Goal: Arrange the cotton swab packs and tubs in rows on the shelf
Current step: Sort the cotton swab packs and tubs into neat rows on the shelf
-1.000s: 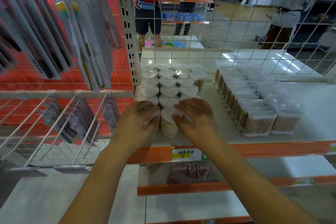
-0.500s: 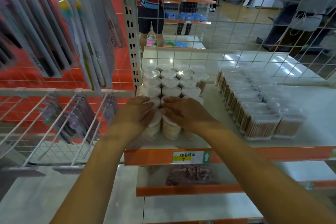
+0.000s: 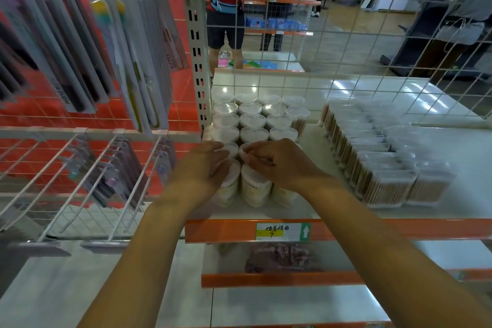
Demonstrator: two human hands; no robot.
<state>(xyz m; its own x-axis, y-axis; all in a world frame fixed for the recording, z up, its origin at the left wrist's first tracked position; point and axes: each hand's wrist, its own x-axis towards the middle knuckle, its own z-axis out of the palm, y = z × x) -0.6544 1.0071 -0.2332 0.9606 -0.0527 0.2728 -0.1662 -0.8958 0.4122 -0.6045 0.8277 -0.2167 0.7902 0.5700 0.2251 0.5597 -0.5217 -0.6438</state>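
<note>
Here the left hand [image 3: 210, 168] cups the front-left heart-lidded tub [image 3: 229, 184]. The right hand [image 3: 277, 165], fingers curled (grasp unclear), rests over the second-row tub [image 3: 246, 148] just behind the front row.

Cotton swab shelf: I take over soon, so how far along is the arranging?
Mostly done, it seems. The heart-lidded tubs stand in tidy rows at the back left, and the rectangular packs sit lined up on the right. In hand: the left hand and right hand rest on the front tubs, apparently squaring that last row.
</note>
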